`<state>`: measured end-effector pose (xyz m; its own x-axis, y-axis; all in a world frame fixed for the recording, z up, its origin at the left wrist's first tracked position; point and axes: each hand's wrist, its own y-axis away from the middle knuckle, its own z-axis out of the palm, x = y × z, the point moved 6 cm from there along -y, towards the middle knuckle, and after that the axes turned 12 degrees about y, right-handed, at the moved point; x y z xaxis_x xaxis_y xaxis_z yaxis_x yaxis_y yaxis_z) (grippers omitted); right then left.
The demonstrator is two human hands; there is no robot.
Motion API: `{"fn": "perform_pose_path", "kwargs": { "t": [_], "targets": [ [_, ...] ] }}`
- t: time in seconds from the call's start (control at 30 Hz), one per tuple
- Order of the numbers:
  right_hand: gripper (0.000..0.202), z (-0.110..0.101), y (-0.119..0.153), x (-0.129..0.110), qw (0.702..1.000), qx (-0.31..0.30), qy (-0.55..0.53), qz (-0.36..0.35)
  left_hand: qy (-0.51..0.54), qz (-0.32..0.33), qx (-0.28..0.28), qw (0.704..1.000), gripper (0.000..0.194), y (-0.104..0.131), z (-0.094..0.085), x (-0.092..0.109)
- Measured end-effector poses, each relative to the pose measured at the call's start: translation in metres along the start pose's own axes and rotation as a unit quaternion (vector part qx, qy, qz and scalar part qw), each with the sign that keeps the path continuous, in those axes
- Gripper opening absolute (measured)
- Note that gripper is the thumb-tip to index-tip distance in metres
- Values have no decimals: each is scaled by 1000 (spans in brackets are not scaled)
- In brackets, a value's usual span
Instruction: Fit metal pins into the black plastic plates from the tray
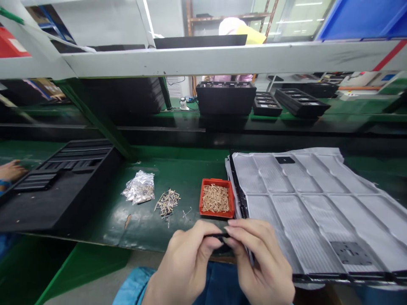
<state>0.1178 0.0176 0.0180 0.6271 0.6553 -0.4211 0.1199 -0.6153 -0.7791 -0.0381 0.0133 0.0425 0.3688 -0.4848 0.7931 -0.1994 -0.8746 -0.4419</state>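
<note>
Close to the table's front edge, my left hand (190,254) and my right hand (256,250) meet, both closed on a thin black flat piece (218,235). Fingers cover most of it, and it is seen nearly edge-on. Just beyond my hands stands a red bin (201,199) full of small tan pins (215,198). To its left lies a loose pile of small tan and silvery pins (168,202), with a few thin metal bits (187,213) beside it. A clear plastic bag (140,186) of small parts lies farther left.
At right sits a compartmented tray (299,195) under whitish sheeting, with black plates (349,253) on it. A large black foam tray (34,209) is at left, near another person's hand (12,171). A green post (95,116) and a white overhead beam (203,59) frame the bench.
</note>
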Motion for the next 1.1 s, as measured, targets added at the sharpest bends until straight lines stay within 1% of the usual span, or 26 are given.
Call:
{"fn": "perform_pose_path", "kwargs": {
  "t": [0.1,0.17,0.2,0.27,0.33,0.4,0.5,0.57,0.63,0.7,0.8,0.9,0.97,1.03,1.1],
  "targets": [
    [19,8,-9,2,995,-35,-67,61,-22,69,-18,997,18,1,-3,5],
    [20,13,-14,0,991,-44,-89,84,-13,115,-25,993,19,5,-4,8],
    [22,14,-17,-3,991,-32,-96,83,-15,131,-17,991,19,8,-5,8],
    [26,14,-19,-7,993,24,-95,70,-25,143,23,989,20,15,-8,6],
    [27,12,-16,-12,993,88,-80,25,2,116,62,991,23,22,-10,-1],
    [25,12,-10,-15,989,136,-57,-14,74,71,88,991,28,29,-12,-9],
    [24,10,0,-15,980,190,-35,-38,160,34,94,982,27,33,-15,-11],
    [24,8,4,-15,975,218,-28,-45,185,28,90,978,23,33,-18,-8],
    [25,5,5,-17,969,238,-21,-62,205,3,95,974,21,33,-20,-6],
    [26,1,3,-21,966,244,-9,-86,224,-13,103,969,22,33,-20,-4],
    [30,-2,-2,-26,971,208,19,-114,238,-19,105,965,22,35,-17,-2],
    [31,-4,-2,-28,974,183,37,-128,218,-14,102,970,20,36,-16,-2],
    [31,-6,1,-28,971,198,36,-129,202,15,82,976,20,34,-16,-1],
    [32,-8,5,-26,970,209,36,-122,203,42,43,977,26,29,-13,0],
    [31,-9,10,-21,973,201,43,-103,218,42,7,975,28,27,-7,1]
  ]
}}
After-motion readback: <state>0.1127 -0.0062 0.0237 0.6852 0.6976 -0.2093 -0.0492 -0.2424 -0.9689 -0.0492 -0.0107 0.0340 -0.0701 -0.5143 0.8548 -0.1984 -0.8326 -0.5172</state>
